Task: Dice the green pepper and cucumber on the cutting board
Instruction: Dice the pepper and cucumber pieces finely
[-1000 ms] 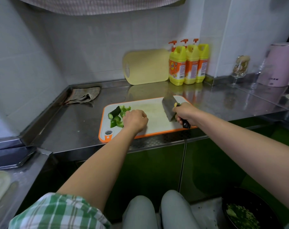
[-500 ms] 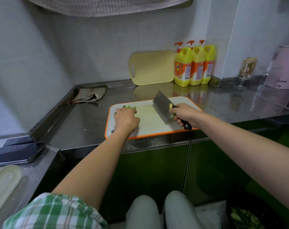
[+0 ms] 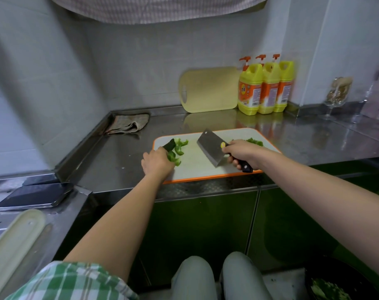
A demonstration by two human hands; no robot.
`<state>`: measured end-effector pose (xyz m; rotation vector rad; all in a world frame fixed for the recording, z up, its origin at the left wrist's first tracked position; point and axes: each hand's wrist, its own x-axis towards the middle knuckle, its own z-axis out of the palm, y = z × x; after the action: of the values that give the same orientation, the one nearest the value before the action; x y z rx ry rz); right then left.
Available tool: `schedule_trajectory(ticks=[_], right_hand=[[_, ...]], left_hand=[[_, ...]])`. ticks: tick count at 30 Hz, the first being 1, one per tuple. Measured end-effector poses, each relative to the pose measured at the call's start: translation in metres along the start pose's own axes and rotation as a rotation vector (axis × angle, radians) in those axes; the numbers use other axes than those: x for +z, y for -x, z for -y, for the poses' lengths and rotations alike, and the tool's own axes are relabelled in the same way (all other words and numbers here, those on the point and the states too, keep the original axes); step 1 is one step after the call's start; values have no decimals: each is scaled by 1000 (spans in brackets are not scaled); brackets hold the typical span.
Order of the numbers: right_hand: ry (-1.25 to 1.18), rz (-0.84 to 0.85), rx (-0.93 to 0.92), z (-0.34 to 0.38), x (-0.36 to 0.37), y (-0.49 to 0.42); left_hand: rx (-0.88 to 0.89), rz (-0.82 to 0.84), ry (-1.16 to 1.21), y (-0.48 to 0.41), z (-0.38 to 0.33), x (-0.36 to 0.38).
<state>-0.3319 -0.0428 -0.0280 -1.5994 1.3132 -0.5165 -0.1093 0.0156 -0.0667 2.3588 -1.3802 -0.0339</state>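
Observation:
A white cutting board with an orange rim (image 3: 206, 179) lies on the steel counter. At its left end lie green pepper pieces (image 3: 180, 145) and a dark cucumber piece (image 3: 169, 145). My left hand (image 3: 157, 163) rests on that pile, its fingers curled over the pepper and cucumber. My right hand (image 3: 241, 153) grips the black handle of a cleaver (image 3: 210, 147), whose blade is tilted above the middle of the board. More pepper pieces (image 3: 254, 141) lie behind my right hand.
A yellow cutting board (image 3: 209, 89) leans on the back wall beside three yellow detergent bottles (image 3: 265, 87). A folded cloth (image 3: 128, 124) lies at the back left. A glass (image 3: 336, 94) stands at the right. A dark bin with green scraps (image 3: 333, 286) sits on the floor.
The view shifted, so the board now appears further right. My left hand stayed on the pepper pile at the board's left end. The cleaver stayed raised over the board's middle.

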Motion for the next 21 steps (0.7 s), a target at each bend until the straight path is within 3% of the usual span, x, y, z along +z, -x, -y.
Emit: schedule_trajectory(ticks=[5, 9, 17, 21], right_hand=[[-41, -146, -35, -6, -3, -4], [-102, -173, -100, -2, -4, -1], [12, -193, -95, -2, -4, -8], [138, -174, -51, -9, -6, -11]], left_hand=[[0, 9, 129, 0, 4, 1], [-9, 26, 296, 0, -4, 0], [75, 6, 743, 1, -41, 11], [226, 181, 855, -2, -53, 18]])
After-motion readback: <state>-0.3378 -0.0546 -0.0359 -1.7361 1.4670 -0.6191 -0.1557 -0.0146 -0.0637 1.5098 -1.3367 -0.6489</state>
